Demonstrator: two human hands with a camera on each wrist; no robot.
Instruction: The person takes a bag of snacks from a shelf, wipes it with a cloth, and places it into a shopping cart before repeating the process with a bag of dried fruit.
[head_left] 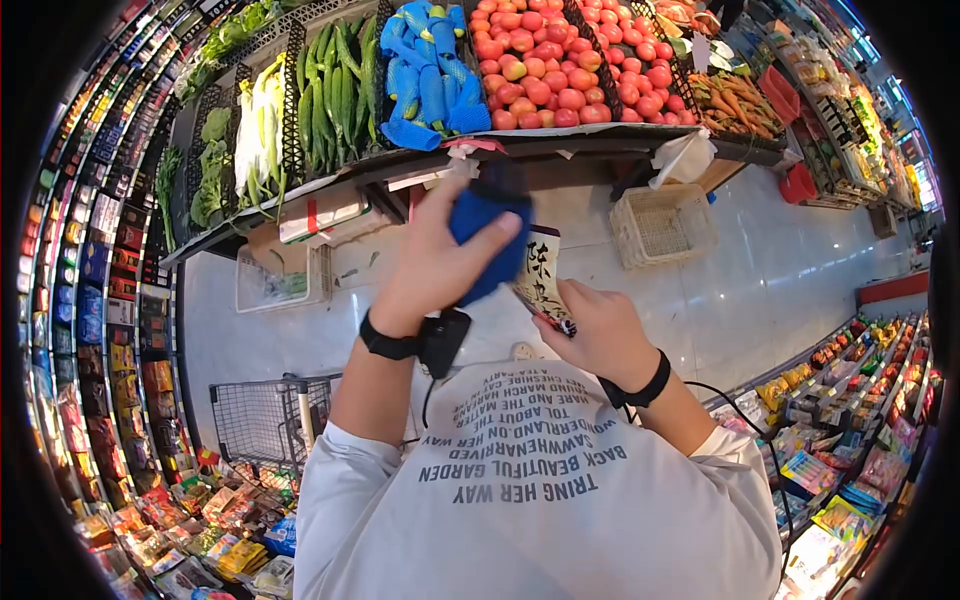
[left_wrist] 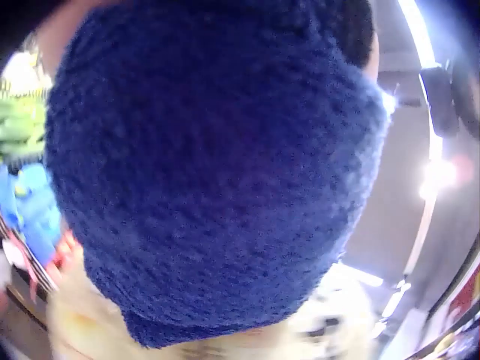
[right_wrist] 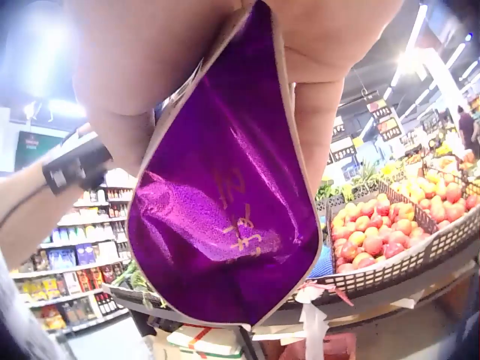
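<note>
My left hand (head_left: 428, 265) grips a dark-blue fuzzy cloth (head_left: 480, 212), its thumb lying across the near face. A black part, blurred, shows at the cloth's top. Close up in the left wrist view, the plush cloth (left_wrist: 217, 172) hides most of the scene. Just to the right, my right hand (head_left: 608, 335) pinches a cream food packet (head_left: 541, 258) printed with large dark characters. The right wrist view shows the packet's shiny purple bottom (right_wrist: 225, 202) hanging below the fingers. Both things are held up in front of the body, the cloth overlapping the packet's left edge in the head view.
Ahead runs a produce stand with cucumbers (head_left: 335, 95), blue-netted produce (head_left: 432, 85), red fruit (head_left: 540, 70) and carrots (head_left: 740, 103). Crates (head_left: 665, 225) sit on the floor beneath it. A shopping cart (head_left: 262, 420) stands at the left, with packed shelves (head_left: 90, 300) beyond.
</note>
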